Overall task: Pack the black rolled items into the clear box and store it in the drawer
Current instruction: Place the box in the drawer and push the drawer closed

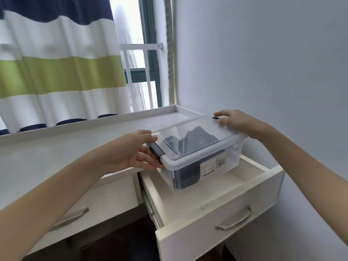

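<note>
The clear box point(228, 150) has its lid on and black clips at both ends. Through its walls I see the black rolled items point(194, 142) inside. It sits low in the open right drawer point(216, 221) of the white desk, near the drawer's back left. My left hand point(140, 150) grips the box's near-left end at the black clip. At the far-right end, my right hand point(235, 122) holds the box with fingers over the other clip. A white label point(212, 168) is stuck on the box's front wall.
The white desk top point(56, 153) has a raised rim at the back. A shut left drawer point(98, 202) with a metal handle is beside the open one. A white wall point(282, 72) stands close on the right. A striped curtain point(56, 72) and a window lie behind the desk.
</note>
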